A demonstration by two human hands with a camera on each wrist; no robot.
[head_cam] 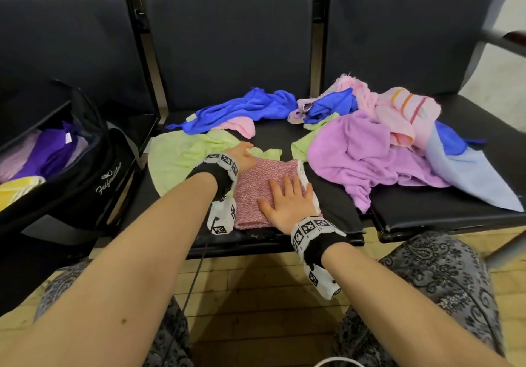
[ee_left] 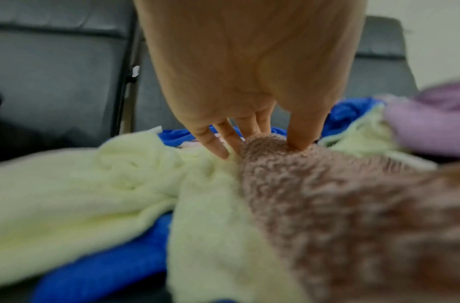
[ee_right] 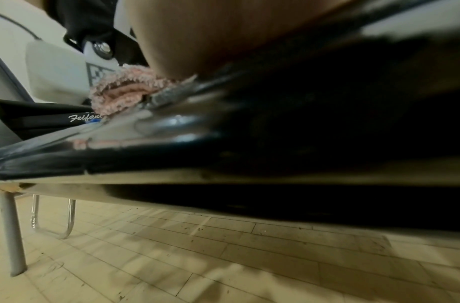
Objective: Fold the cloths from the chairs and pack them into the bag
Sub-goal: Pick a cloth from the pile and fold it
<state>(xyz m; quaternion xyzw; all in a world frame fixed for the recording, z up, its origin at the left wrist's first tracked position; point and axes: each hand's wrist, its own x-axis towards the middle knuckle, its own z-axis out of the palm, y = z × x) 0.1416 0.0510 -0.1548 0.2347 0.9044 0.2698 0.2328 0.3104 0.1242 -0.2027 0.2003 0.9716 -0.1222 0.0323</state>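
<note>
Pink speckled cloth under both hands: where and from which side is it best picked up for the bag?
Probably by its two side edges, coming from above. The pink cloth lies folded flat near the seat's front edge; the right hand presses it flat, the left hand pinches its far corner. Gripping all layers at both sides should keep the fold together on the way left to the bag.

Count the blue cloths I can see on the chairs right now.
3, perhaps more hidden. A royal blue cloth lies spread at the middle seat's back, another royal blue piece sits in the right pile, and a pale blue cloth drapes at that pile's right edge.
</note>
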